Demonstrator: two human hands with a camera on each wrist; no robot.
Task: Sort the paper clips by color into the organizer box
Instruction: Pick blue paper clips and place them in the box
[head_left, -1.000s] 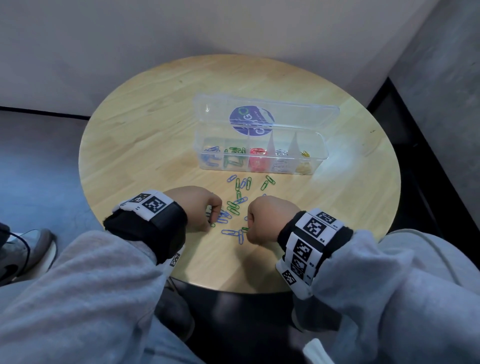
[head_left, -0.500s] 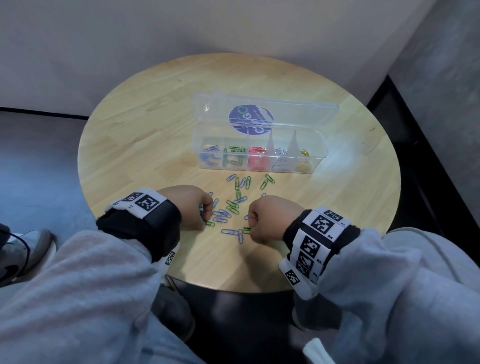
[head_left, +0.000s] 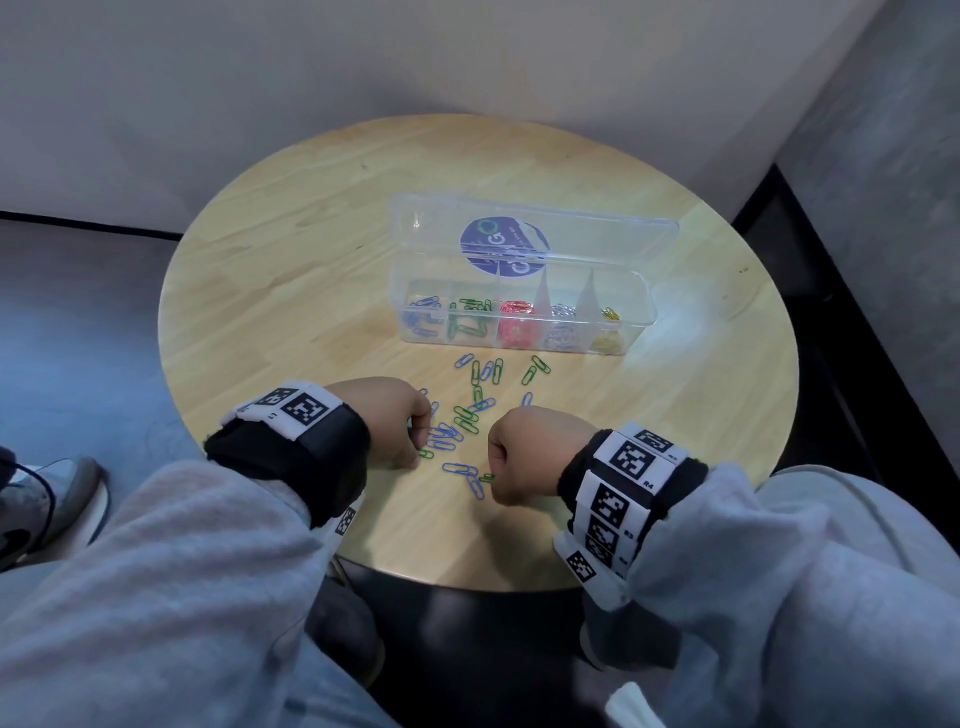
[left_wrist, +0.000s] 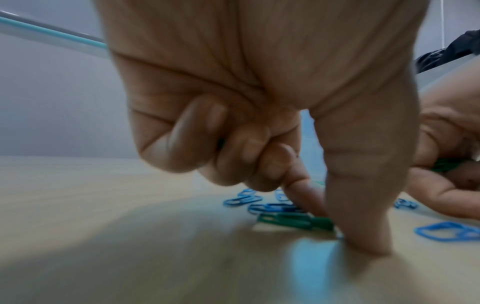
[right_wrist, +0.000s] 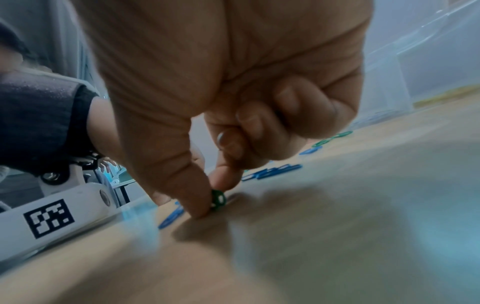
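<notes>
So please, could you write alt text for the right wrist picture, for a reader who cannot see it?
Close view of the right hand pinching a green paper clip between thumb and forefinger, against a wooden table. Blue paper clips lie behind, and the clear organizer box stands blurred at upper right.

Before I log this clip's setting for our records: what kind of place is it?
Probably a corner of an office or study room: a small round wooden table pushed near plain walls, carrying a clear organizer box and loose paper clips.
</notes>
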